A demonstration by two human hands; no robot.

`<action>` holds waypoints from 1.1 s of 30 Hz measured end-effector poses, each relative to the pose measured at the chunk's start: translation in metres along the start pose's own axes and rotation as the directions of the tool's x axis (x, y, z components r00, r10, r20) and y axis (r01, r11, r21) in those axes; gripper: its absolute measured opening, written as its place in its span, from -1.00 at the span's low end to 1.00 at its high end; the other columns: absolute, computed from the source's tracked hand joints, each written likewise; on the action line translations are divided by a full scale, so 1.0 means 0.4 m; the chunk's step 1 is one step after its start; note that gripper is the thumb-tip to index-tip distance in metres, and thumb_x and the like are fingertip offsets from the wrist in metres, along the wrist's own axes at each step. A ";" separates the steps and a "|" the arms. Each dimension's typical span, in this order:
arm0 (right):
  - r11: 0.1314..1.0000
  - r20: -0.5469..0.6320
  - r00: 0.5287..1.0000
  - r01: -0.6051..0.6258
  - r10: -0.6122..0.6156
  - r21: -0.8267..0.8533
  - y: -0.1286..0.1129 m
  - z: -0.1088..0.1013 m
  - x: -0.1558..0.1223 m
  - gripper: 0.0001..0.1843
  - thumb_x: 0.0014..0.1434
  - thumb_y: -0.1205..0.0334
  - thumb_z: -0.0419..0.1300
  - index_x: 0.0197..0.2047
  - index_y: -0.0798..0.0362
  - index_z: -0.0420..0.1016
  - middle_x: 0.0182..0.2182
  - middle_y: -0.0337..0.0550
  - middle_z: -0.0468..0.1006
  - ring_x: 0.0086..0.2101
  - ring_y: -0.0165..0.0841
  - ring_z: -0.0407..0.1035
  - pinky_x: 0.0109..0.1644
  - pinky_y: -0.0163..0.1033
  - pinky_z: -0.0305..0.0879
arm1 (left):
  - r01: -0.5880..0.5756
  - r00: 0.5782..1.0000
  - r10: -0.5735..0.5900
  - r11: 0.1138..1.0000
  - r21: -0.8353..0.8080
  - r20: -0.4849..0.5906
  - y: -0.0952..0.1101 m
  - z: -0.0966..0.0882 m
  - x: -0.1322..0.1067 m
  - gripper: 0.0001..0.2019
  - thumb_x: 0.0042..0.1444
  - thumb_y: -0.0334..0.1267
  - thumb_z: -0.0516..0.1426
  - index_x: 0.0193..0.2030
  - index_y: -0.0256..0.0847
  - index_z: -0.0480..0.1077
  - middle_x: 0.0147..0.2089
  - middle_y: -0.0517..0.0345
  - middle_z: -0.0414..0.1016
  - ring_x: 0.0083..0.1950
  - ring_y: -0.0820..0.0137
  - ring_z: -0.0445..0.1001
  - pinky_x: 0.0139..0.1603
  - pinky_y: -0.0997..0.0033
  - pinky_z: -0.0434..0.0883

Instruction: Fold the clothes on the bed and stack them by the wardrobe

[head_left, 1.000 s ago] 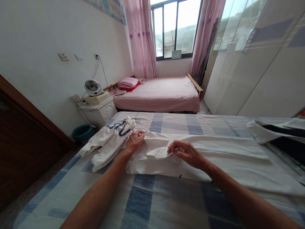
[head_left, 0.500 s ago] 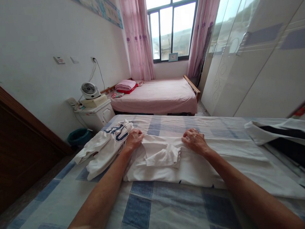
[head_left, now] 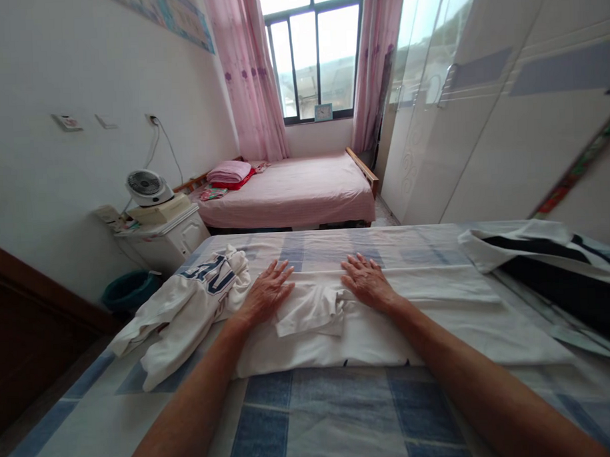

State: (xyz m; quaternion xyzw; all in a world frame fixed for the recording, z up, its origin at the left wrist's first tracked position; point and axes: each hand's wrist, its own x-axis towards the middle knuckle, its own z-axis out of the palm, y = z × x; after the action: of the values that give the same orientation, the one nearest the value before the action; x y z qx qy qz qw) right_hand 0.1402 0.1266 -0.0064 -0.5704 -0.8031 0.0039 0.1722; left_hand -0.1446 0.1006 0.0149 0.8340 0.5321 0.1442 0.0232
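A white shirt point(head_left: 373, 333) lies spread sideways across the blue-and-white checked bed cover point(head_left: 336, 421), its long side folded over and a sleeve point(head_left: 308, 313) bunched on top. My left hand point(head_left: 270, 290) rests flat on the shirt's left end, fingers stretched out. On the far folded edge lies my right hand point(head_left: 367, 279), also flat with fingers spread. Neither hand grips the cloth. Just left of my left hand is a crumpled white shirt with dark lettering point(head_left: 207, 278).
At the right lies a black-and-white garment point(head_left: 551, 253). Beyond the bed stand a pink-covered bed point(head_left: 303, 188), a white nightstand point(head_left: 180, 233) with a fan point(head_left: 147, 186), and a teal bin point(head_left: 132, 291). White wardrobes point(head_left: 461, 130) line the right side.
Both hands have gone from curled fingers at the shirt's far edge to flat, spread palms on the cloth. The view has turned slightly right.
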 end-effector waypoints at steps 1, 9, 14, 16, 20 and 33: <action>1.000 0.034 0.999 -0.014 0.014 -0.013 -0.001 -0.006 -0.004 -0.49 0.27 0.07 -0.08 0.22 0.07 0.25 0.27 0.01 0.17 0.27 -0.13 -0.06 0.27 0.08 -0.16 | 0.004 0.998 -0.004 1.000 0.007 0.069 -0.001 0.012 -0.004 -0.51 0.25 -0.06 -0.12 0.26 -0.18 0.20 0.34 0.01 0.15 0.38 0.18 0.00 0.33 0.06 -0.01; 0.990 0.143 0.983 -0.105 0.118 -0.094 0.174 -0.067 -0.117 -0.36 0.26 -0.06 -0.14 0.30 0.09 0.14 0.30 0.02 0.07 0.28 -0.17 -0.06 0.29 0.05 -0.15 | 0.031 0.995 -0.042 0.993 0.110 0.093 -0.034 0.069 -0.013 -0.38 0.24 0.08 -0.17 0.32 -0.25 0.11 0.38 -0.07 0.02 0.41 0.16 -0.08 0.35 0.11 -0.09; 0.892 0.092 0.912 -0.364 0.399 -0.268 0.399 -0.122 -0.177 -0.35 0.25 0.02 -0.16 0.27 0.26 0.16 0.27 0.19 0.12 0.25 -0.10 0.00 0.28 0.07 -0.09 | 0.084 0.988 -0.092 0.994 0.073 0.121 -0.023 0.050 -0.005 -0.39 0.21 0.06 -0.10 0.31 -0.25 0.13 0.38 -0.08 0.03 0.40 0.16 -0.07 0.36 0.10 -0.09; 0.871 0.018 0.904 -0.406 0.427 -0.277 0.424 -0.142 -0.181 -0.36 0.23 0.05 -0.11 0.23 0.31 0.22 0.22 0.27 0.20 0.23 -0.04 0.06 0.25 0.11 -0.03 | 0.096 0.989 -0.097 0.995 0.016 0.115 -0.005 0.021 -0.011 -0.44 0.23 -0.02 -0.10 0.28 -0.27 0.18 0.37 -0.09 0.07 0.40 0.18 -0.04 0.36 0.13 -0.05; 0.995 -0.055 0.996 -0.073 0.069 -0.075 0.308 -0.159 -0.185 -0.47 0.15 0.19 0.03 0.18 0.15 0.32 0.18 0.11 0.31 0.19 -0.13 0.14 0.22 0.02 0.09 | -0.033 0.992 0.048 0.992 -0.125 0.116 0.056 -0.063 -0.063 -0.52 0.08 -0.31 0.02 0.19 -0.19 0.30 0.35 0.04 0.13 0.38 0.26 0.01 0.36 0.21 0.01; 0.838 -0.080 0.871 0.489 -0.485 0.242 -0.065 -0.083 -0.096 -0.59 0.12 0.44 0.10 0.00 -0.09 0.46 0.07 -0.13 0.44 0.14 -0.29 0.19 0.18 -0.09 0.09 | -0.069 0.975 0.119 0.966 -0.249 0.190 0.062 -0.096 -0.146 -0.54 0.01 -0.47 0.05 0.06 -0.07 0.44 0.29 0.11 0.24 0.35 0.27 0.10 0.33 0.20 0.08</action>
State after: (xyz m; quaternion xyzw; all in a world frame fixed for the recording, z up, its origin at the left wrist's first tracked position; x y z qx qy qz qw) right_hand 0.1367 0.0758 0.0195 -0.3206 -0.9130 0.0583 0.2453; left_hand -0.1560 0.0333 0.0439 0.8598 0.4651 0.1227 0.1714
